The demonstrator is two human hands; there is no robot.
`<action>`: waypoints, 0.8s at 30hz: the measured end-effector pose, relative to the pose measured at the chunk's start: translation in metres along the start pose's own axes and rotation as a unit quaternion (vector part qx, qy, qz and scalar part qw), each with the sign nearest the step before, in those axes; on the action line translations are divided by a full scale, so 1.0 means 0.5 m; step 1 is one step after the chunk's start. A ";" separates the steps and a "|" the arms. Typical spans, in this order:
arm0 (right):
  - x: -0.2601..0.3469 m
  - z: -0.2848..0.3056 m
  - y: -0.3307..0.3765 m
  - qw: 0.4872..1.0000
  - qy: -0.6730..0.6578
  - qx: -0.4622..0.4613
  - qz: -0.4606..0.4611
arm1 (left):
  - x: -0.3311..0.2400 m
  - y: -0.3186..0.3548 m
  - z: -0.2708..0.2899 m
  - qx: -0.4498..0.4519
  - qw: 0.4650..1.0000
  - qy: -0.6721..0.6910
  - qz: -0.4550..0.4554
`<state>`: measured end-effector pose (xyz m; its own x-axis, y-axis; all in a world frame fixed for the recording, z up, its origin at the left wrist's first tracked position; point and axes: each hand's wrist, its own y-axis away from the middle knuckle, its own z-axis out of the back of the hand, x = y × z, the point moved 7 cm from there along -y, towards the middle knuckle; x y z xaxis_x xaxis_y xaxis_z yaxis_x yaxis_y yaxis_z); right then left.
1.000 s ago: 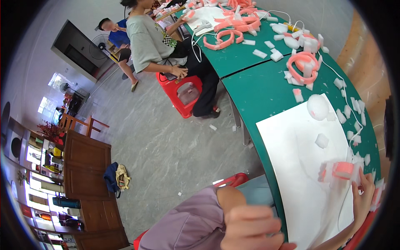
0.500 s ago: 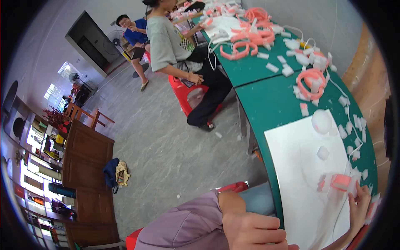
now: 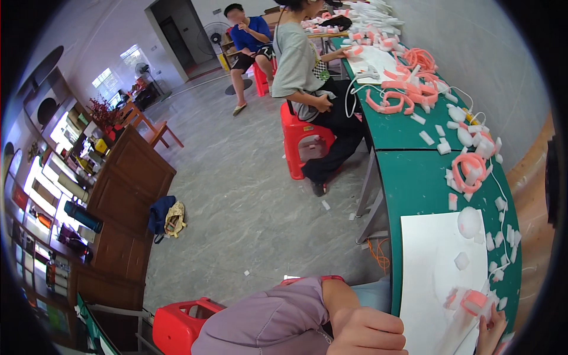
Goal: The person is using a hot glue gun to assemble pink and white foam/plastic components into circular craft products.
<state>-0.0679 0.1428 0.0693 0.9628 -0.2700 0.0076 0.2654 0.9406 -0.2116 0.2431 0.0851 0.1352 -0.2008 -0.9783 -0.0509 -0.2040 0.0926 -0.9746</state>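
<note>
My left hand [image 3: 370,331], below a mauve sleeve, is curled closed at the lower edge; whatever it may hold is hidden. Farther right, the fingers of my right hand [image 3: 492,326] pinch the end of a pink-and-white foam piece [image 3: 474,302] over a large white sheet [image 3: 419,254]. Part of that piece looks blurred or translucent. Also on the sheet lie a rounded white foam lump [image 3: 469,222] and a smaller white foam chunk [image 3: 461,260].
Loose white foam bits and a white cable [image 3: 503,201] run along the right of the green table [image 3: 414,183]. Pink foam rings [image 3: 469,173] lie farther up. A person in grey [image 3: 293,65] sits at the table; another in blue [image 3: 251,36] sits beyond. Red stools [image 3: 177,322] stand on the floor.
The view has swung, so the table and both people sit farther right in the picture, and the table lower. My right hand stays at the foam piece; my left stays curled.
</note>
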 end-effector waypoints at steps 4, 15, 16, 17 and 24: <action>-0.020 -0.015 0.003 0.995 -0.058 0.021 -0.082 | 0.012 -0.004 0.014 -0.063 0.991 -0.003 0.120; -0.018 -0.019 0.005 0.996 0.016 0.044 -0.077 | 0.007 -0.061 0.026 -0.018 0.984 -0.144 -0.108; -0.016 -0.019 0.005 0.996 -0.001 0.045 -0.073 | 0.012 -0.073 0.034 0.005 0.981 -0.155 -0.117; -0.014 -0.018 0.006 0.996 -0.019 0.049 -0.068 | 0.016 -0.081 0.036 0.029 0.978 -0.164 -0.126; -0.003 -0.009 0.000 0.995 -0.036 0.048 -0.079 | 0.065 0.118 -0.169 0.594 0.802 -0.063 -0.011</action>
<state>-0.0694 0.1424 0.0647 0.9087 -0.4042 0.1044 0.4143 0.9038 -0.1072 0.1438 0.0744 0.0944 -0.0967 -0.9951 0.0205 0.8656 -0.0943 -0.4917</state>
